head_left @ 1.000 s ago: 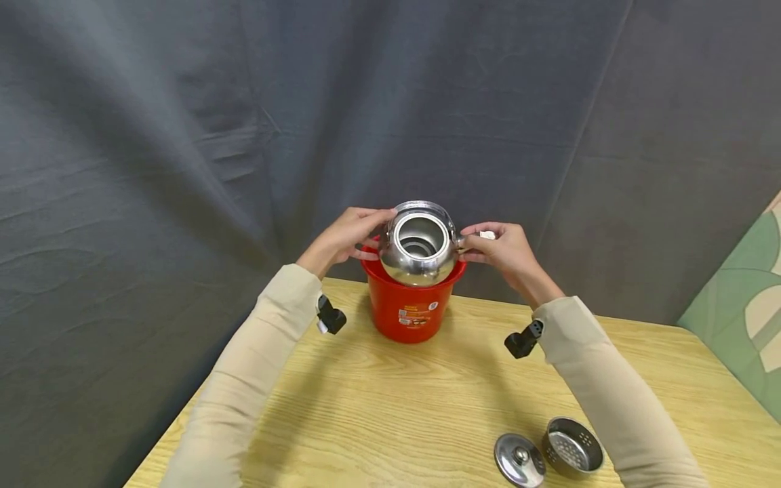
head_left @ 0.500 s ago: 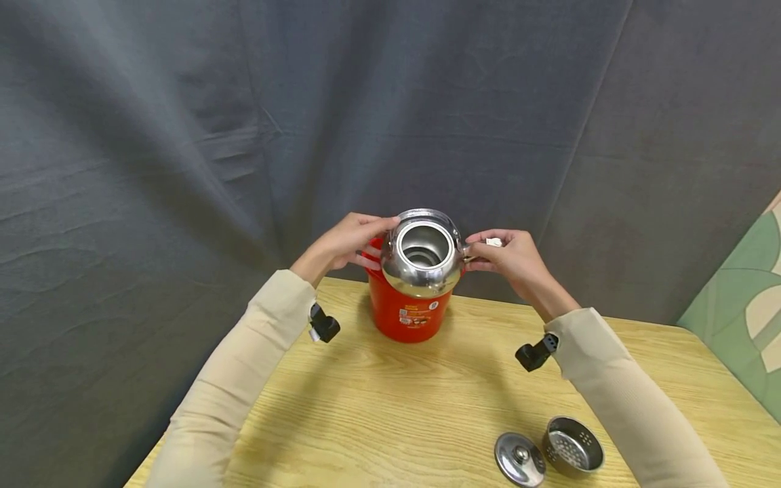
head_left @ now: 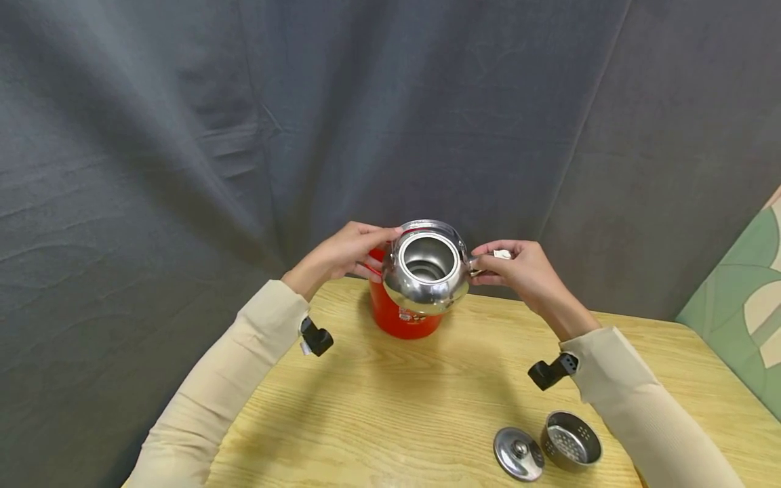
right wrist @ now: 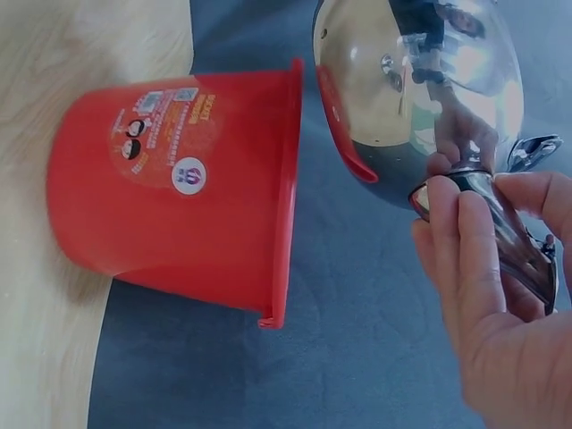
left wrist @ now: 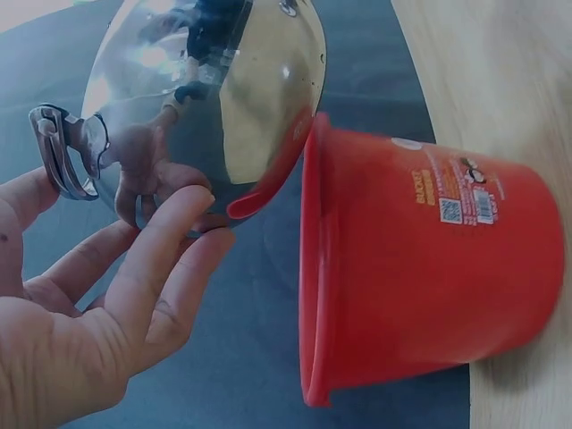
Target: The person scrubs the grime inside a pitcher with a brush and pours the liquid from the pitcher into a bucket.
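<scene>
Both hands hold a shiny steel teapot [head_left: 421,293] by its sides, its round mouth facing the head camera. My left hand [head_left: 348,252] has its thumb by the handle hinge and its fingers against the belly. On the other side, my right hand [head_left: 515,268] grips the spout [right wrist: 500,228] between thumb and fingers. A small white piece [head_left: 502,254] shows at the spout's tip. Just behind and below the teapot stands a red bucket [head_left: 404,327], upright on the table; in both wrist views a gap shows between much of its rim and the teapot.
A steel lid [head_left: 518,455] with a knob lies on the wooden table [head_left: 378,420] at front right. Beside it stands a perforated strainer basket [head_left: 571,444], close to the right forearm. A dark cloth [head_left: 415,122] hangs behind the table.
Both hands have brought the teapot from over the bucket's mouth toward the person and slightly right. It now covers more of the bucket's front in the head view. The lid and strainer basket stay put.
</scene>
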Demonstrator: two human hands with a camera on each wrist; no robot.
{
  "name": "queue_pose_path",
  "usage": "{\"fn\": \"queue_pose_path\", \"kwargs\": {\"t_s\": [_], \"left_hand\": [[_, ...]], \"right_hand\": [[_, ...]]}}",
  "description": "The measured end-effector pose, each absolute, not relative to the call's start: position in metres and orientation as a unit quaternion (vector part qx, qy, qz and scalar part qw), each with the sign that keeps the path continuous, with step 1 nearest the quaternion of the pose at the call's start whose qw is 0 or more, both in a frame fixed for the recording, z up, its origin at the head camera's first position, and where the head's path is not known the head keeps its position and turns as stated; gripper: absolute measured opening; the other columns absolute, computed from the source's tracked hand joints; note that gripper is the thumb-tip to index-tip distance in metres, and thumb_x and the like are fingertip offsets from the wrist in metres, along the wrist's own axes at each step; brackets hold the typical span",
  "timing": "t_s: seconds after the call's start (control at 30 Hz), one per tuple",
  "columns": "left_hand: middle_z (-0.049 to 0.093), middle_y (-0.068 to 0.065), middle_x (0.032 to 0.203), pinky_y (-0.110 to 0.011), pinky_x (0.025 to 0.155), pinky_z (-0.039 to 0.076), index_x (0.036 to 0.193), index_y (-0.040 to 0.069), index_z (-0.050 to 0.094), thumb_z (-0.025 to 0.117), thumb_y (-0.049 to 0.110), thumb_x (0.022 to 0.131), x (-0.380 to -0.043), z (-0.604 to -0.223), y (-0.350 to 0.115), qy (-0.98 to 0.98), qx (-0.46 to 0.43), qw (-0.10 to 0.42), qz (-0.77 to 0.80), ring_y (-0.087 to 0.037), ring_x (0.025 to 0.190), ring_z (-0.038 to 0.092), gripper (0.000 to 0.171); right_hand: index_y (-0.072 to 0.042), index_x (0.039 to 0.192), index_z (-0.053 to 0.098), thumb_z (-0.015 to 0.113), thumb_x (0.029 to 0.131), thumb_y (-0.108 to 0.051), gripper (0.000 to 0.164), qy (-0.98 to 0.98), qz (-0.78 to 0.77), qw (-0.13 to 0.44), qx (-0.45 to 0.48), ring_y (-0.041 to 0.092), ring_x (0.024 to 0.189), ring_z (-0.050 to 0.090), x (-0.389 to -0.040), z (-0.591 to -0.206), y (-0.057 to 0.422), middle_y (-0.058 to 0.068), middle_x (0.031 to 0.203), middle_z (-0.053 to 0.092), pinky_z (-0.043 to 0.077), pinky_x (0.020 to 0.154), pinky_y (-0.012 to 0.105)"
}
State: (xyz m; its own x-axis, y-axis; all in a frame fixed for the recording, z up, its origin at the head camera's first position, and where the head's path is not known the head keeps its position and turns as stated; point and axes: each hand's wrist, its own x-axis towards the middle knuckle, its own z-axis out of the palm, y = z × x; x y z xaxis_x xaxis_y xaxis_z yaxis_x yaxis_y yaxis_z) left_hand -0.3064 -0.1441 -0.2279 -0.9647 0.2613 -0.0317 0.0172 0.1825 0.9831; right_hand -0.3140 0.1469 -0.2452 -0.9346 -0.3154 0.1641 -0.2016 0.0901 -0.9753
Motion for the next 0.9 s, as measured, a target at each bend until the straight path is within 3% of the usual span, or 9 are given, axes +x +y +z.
{"fn": "queue_pose_path", "kwargs": {"t_s": [0.17,0.7,0.9], "left_hand": [[0.065,-0.014,0.109,-0.038,0.061,0.057,0.116,0.003,0.068,0.064,0.034,0.093,-0.299,-0.231,-0.143,0.758,0.097,0.104,0.636,-0.031,0.073,0.068,0.039],[0.067,-0.017,0.104,-0.048,0.071,0.055,0.118,-0.002,0.067,0.063,0.028,0.093,-0.283,-0.257,-0.145,0.775,0.107,0.114,0.612,-0.030,0.071,0.068,0.039],[0.068,-0.015,0.093,-0.045,0.067,0.056,0.114,-0.004,0.069,0.064,0.024,0.093,-0.277,-0.272,-0.145,0.774,0.108,0.121,0.612,-0.028,0.066,0.067,0.035]], "right_hand": [[0.018,0.113,0.055,0.062,0.087,0.000,0.033,0.743,-0.646,0.047,-0.167,0.026,0.080,0.070,-0.307,-0.251,0.149,0.020,0.103,0.061,0.054,0.079,0.041],[0.016,0.105,0.059,0.060,0.085,0.004,0.023,0.744,-0.641,0.067,-0.175,0.026,0.074,0.070,-0.289,-0.279,0.150,0.015,0.093,0.067,0.055,0.075,0.040],[0.017,0.105,0.058,0.061,0.087,0.003,0.023,0.749,-0.634,0.087,-0.172,0.027,0.075,0.070,-0.281,-0.291,0.151,0.016,0.095,0.066,0.055,0.075,0.042]]}}
